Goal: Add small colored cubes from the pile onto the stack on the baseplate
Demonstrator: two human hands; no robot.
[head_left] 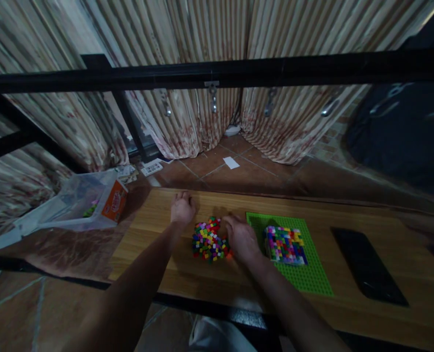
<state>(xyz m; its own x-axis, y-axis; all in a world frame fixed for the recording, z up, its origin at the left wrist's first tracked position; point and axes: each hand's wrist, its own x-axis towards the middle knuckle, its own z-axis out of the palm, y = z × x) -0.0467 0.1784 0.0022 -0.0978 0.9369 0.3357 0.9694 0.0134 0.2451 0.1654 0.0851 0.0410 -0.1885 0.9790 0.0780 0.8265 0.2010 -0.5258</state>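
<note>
A heap of small coloured bricks (208,240) lies on the wooden table (158,244). My left hand (182,209) rests on the table just left of and behind the heap, its fingers curled under. My right hand (240,238) lies at the heap's right edge, fingers bent down into the bricks; what they hold, if anything, is hidden. To the right a green baseplate (307,276) carries a block of many-coloured bricks (285,244) pressed onto it.
A dark flat slab (367,266) lies on the table at the right. A clear plastic bag with an orange box (116,201) sits on a surface at the left. A black bar (217,73) crosses overhead. Curtains hang behind.
</note>
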